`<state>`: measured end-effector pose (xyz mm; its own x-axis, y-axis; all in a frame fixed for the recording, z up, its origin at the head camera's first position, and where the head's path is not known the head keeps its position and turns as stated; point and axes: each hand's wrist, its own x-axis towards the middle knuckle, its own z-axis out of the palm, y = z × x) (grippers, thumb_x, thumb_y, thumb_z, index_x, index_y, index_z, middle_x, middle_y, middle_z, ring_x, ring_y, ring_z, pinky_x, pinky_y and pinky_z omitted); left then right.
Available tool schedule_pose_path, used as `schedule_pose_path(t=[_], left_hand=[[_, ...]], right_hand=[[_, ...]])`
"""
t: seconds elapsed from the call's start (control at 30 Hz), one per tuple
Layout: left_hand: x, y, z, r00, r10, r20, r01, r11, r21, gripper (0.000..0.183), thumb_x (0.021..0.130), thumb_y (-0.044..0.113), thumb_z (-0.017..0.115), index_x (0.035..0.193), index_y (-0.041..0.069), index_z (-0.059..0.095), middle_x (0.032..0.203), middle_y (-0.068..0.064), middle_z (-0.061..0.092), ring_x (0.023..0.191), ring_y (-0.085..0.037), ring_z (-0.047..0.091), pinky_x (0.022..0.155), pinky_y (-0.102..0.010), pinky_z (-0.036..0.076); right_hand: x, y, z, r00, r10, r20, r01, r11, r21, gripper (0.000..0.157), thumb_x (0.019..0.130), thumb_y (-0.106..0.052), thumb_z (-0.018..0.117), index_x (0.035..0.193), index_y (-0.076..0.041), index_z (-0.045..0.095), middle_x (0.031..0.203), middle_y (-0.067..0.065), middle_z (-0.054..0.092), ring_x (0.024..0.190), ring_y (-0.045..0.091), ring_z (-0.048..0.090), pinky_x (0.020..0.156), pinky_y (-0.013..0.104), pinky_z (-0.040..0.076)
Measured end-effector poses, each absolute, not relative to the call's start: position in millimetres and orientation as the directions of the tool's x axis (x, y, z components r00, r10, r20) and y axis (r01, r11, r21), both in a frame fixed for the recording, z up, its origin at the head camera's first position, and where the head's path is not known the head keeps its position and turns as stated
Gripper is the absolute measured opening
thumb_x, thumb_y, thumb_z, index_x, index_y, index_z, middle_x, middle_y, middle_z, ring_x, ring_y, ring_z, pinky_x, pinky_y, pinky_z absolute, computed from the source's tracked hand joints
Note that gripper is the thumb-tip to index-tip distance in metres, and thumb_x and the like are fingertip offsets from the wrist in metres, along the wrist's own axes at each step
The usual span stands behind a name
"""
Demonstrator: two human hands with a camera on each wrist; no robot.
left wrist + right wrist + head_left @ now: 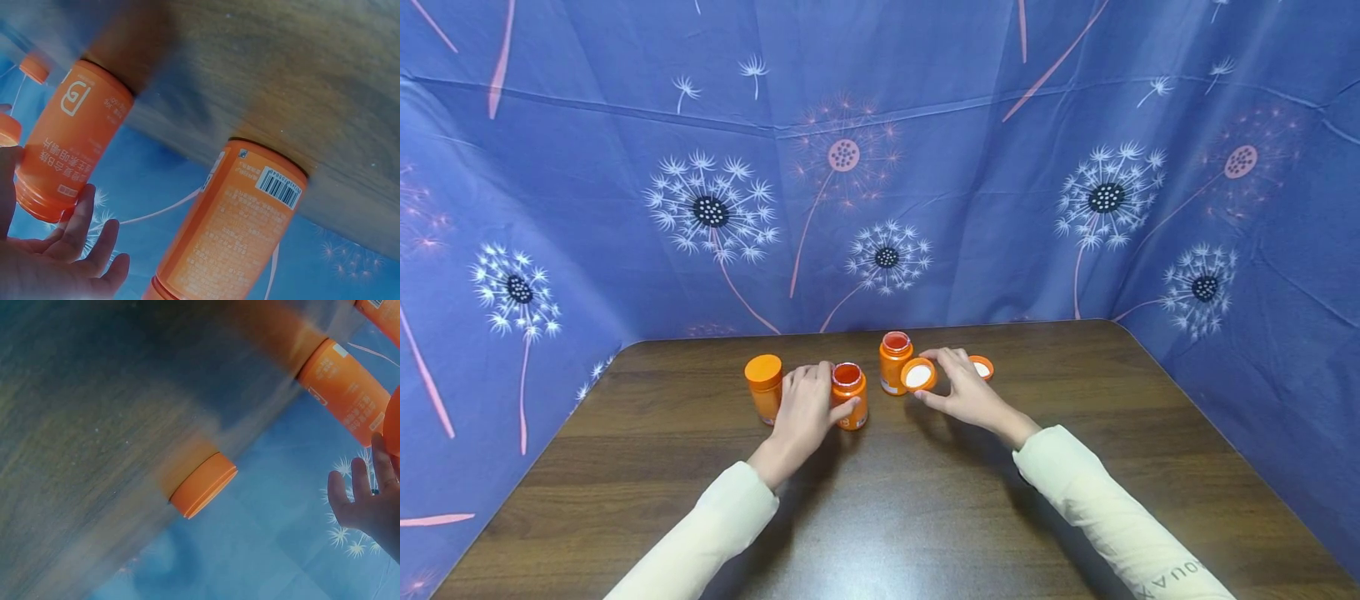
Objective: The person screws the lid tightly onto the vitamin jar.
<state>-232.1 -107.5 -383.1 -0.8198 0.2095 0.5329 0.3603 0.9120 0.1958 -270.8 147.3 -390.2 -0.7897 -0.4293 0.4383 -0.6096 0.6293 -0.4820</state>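
Gap separates left hand (pixel 805 404), gripping jar (pixel 856 395), from right hand (pixel 958 388), pinching lid (pixel 918 375), near table's far edge (pixel 1037 328).

Open orng btl (pixel 854 391), tilted cap (pixel 917 376)

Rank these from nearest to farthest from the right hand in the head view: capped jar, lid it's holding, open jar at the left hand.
1. Held lid, pinched by the right hand.
2. Open jar, left of that lid, gripped by the left hand.
3. Capped jar, farthest left, past the left hand.
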Motion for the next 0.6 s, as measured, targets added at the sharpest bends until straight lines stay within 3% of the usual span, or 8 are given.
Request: schedule_pose_path(t=[0.6], left_hand=[[-223.8,-103.3,-391.2,-0.798,0.236,0.554,0.424,0.874,0.238,0.05,0.072,0.042,0.074,0.101,0.005,0.056,0.09,-0.008,0.06,0.088,-0.028,0.055,0.083,-0.045,0.04]], right_hand=[[-265.8,142.2,-386.0,-0.767,-0.476,0.43,-0.641,0.557,-0.528,0.052,0.074,-0.02,0.074,0.12,-0.011,0.052,0.114,0.002,0.056,0.105,0.021,0.042,0.089,0.044,0.037]])
